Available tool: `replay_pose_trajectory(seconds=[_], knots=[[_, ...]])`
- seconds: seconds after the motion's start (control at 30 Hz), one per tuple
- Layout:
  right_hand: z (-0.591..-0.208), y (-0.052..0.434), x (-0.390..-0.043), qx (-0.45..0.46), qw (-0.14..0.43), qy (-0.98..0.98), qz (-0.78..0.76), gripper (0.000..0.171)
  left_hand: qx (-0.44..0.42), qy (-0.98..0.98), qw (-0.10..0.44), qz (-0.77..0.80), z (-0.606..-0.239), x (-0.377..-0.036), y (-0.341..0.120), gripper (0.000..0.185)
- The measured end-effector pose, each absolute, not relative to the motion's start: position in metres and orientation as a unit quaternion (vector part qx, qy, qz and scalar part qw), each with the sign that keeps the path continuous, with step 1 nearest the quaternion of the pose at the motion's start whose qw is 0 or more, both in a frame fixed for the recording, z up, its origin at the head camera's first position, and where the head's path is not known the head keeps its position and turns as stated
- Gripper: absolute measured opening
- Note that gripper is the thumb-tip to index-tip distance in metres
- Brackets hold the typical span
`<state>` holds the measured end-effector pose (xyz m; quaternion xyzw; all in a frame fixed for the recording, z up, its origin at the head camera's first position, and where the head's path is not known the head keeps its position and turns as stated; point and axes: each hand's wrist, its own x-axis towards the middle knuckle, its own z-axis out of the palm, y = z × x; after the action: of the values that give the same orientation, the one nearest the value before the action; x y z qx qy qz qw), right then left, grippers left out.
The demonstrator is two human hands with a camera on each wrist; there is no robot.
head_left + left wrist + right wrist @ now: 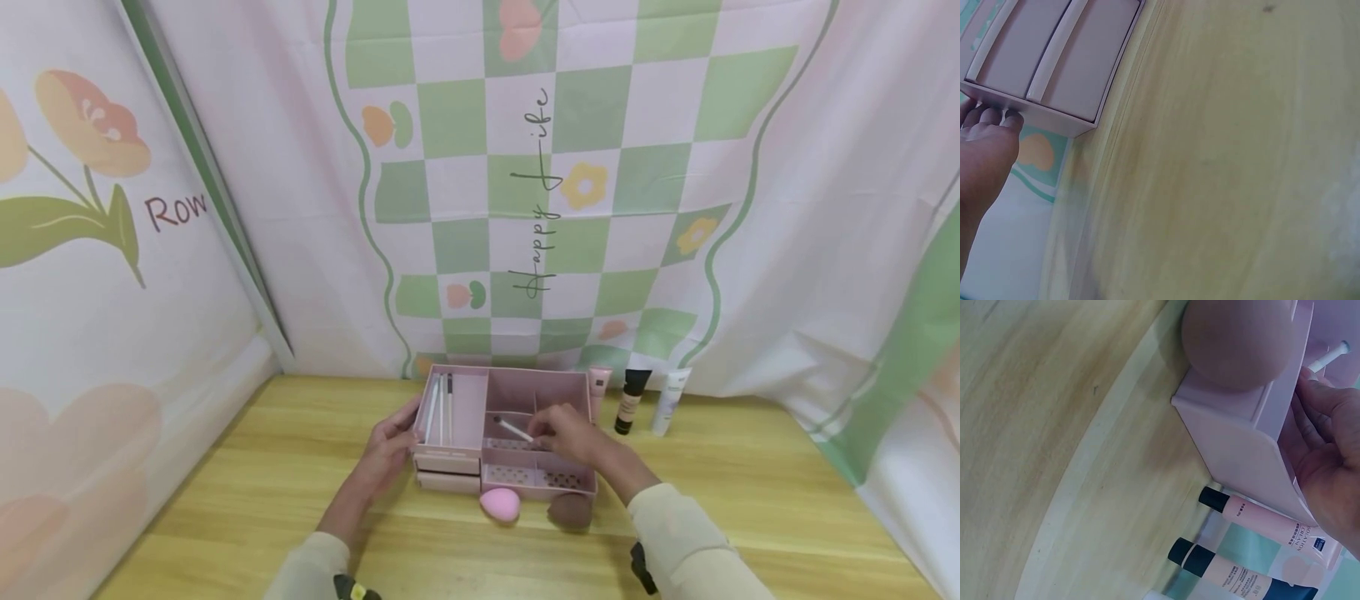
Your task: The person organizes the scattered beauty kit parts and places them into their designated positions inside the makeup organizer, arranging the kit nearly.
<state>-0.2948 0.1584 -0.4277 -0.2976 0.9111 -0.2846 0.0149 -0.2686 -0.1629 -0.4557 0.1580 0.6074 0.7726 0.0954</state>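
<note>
A pink makeup organizer (468, 408) with drawers at its left front stands on the table. My right hand (566, 433) pinches a short white makeup brush (513, 430) with a small dark tip, over the organizer's middle compartments. In the right wrist view the brush (1329, 357) sticks out past the thumb and fingertips, inside the pink walls. My left hand (386, 450) rests against the organizer's left side, its fingers touching the wall below the drawer fronts (1075, 59) in the left wrist view. Several slim brushes (442, 408) lie in the left top compartment.
A pink makeup sponge (500, 505) and a brown sponge (570, 511) sit at the organizer's front. To its right stand a pink tube (598, 392), a black-and-beige tube (632, 402) and a white tube (671, 402). A printed curtain (585, 108) hangs behind the table.
</note>
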Motion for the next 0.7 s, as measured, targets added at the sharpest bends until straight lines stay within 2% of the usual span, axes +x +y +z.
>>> replay_pose_trajectory(seconds=[0.33, 0.7], knots=[[-0.4315, 0.1549, -0.2944, -0.315, -0.003, 0.911, -0.268, 0.010, 0.166, 0.608, 0.093, 0.771, -0.4567, -0.2696, -0.1627, 0.074], [-0.4309, 0.1543, -0.2934, -0.305, 0.002, 0.913, -0.270, 0.012, 0.166, 0.610, 0.096, 0.769, -0.4547, -0.2695, -0.1621, 0.074]])
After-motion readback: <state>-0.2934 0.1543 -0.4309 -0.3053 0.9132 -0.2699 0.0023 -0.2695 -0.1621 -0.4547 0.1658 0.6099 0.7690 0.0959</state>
